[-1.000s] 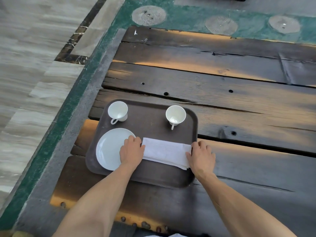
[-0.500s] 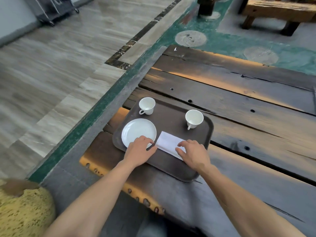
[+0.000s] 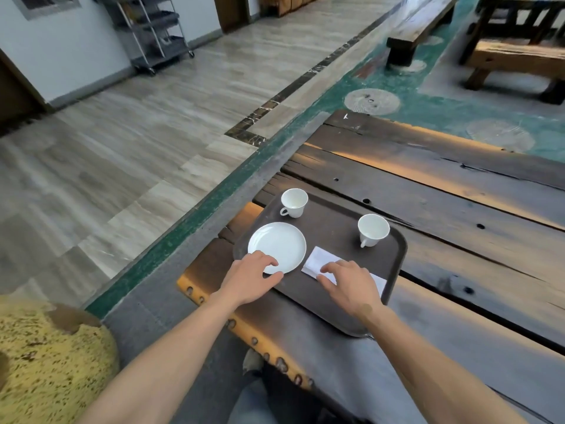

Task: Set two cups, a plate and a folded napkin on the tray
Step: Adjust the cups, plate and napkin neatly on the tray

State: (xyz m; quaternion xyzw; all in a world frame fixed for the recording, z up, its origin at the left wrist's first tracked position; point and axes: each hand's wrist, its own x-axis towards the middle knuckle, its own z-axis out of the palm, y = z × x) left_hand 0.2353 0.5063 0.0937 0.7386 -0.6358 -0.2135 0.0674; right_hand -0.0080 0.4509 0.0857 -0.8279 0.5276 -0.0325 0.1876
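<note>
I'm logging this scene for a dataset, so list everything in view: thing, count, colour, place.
tray: 1, dark brown, on the table's near left end.
cups: 2, white, upright at the tray's far side, apart.
plate: 1, white, tray's left part.
napkin: 1, white, folded, on the tray right of the plate.
table: 1, dark weathered planks, right half of view.
floor: grey-beige tiles, green strip beside the table.
wire cart: 1, grey, far left by the wall.
benches: wooden, far right.
yellow speckled object: 1, bottom left.
left hand: fingers on the plate's near rim.
right hand: fingers resting on the napkin.
</note>
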